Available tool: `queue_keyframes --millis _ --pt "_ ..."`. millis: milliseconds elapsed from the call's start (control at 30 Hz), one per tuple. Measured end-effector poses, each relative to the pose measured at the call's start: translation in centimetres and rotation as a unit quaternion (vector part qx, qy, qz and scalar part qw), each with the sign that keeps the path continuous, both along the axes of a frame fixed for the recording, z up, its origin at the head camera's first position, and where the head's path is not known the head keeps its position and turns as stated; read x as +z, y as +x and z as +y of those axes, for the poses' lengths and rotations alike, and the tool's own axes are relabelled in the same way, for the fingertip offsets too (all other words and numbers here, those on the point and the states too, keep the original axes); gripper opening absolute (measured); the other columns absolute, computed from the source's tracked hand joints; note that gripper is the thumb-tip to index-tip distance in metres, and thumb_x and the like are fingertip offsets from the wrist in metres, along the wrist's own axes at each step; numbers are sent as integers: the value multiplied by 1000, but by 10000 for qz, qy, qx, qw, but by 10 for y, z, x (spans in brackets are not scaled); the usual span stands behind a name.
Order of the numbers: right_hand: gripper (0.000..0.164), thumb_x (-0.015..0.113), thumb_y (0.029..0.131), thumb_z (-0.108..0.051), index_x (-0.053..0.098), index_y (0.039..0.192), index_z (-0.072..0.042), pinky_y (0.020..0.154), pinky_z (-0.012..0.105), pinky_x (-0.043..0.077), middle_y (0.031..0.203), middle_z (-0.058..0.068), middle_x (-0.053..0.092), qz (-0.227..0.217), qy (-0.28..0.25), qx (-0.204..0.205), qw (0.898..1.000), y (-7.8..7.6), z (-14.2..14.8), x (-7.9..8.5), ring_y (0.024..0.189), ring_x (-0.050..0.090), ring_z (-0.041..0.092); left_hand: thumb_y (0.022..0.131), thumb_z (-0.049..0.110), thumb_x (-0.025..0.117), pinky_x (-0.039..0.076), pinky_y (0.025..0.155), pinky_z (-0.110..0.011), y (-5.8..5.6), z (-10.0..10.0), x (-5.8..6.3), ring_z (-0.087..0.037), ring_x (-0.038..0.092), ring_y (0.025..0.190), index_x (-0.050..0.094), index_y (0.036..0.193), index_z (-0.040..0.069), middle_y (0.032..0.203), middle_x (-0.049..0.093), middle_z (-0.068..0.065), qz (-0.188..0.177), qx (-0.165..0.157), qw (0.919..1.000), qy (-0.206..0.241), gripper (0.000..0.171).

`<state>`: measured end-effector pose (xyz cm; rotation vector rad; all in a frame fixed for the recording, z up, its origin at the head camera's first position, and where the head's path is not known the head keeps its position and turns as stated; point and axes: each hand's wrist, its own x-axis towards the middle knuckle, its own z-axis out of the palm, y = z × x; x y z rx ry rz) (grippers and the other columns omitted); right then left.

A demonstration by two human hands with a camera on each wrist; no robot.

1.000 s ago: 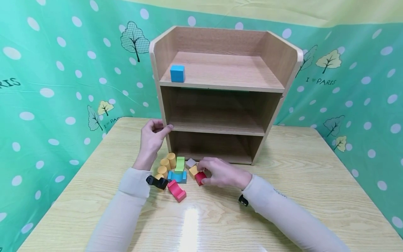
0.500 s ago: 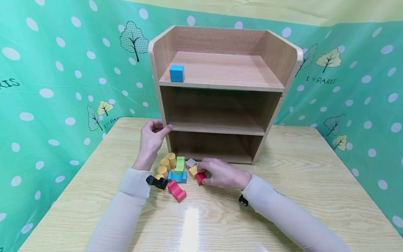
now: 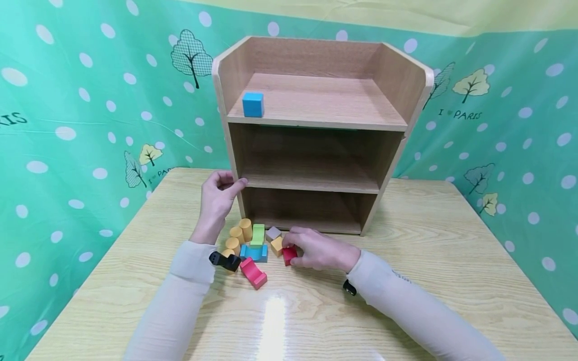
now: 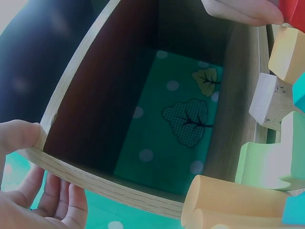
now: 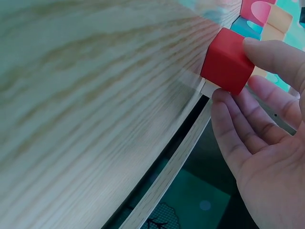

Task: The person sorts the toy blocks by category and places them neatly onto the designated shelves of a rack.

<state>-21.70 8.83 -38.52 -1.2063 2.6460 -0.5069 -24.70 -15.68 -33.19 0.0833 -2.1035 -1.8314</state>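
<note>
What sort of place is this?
Likely an indoor tabletop set up for play or recording, though the room beyond is hidden. Signs: the wood-grain table, the tree-and-dot printed backdrop behind it, and the open shelf unit with coloured blocks in front.

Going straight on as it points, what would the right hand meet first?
Probably the yellow wooden block, just beyond the smooth red cube the right hand pinches; depth is unclear.

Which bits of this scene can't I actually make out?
Head view: nearest orange cylinder, partly hidden by the black wrist device.
Head view: dark marking on the right sleeve, too small to read.
Left wrist view: red cube, cut off by the picture's top and right edges.
</note>
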Motion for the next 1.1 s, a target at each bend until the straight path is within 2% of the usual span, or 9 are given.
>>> queue_keyframes --millis 367,633,1100 --pt "40 77 81 -23 63 117 -16 77 19 48 104 -7 55 -98 12 -124 9999 2 3 1 89 53 12 84 27 75 46 85 -30 0 -1 -1 -21 53 97 57 112 7 105 56 -6 -86 11 10000 -49 39" --pt "41 76 81 -21 60 119 -18 72 18 47 102 -8 52 -198 55 -62 9998 2 3 0 88 51 11 84 26 74 46 85 -31 1 0 0 -21 53 97 57 112 6 106 56 -6 -44 0 10000 -38 38" --pt "36 75 83 -21 61 116 -18 73 19 46 102 -9 53 -112 38 -49 9999 3 3 -1 89 51 11 84 25 74 46 83 -29 1 1 0 -21 53 95 57 111 6 104 56 -6 -18 16 10000 -49 38"
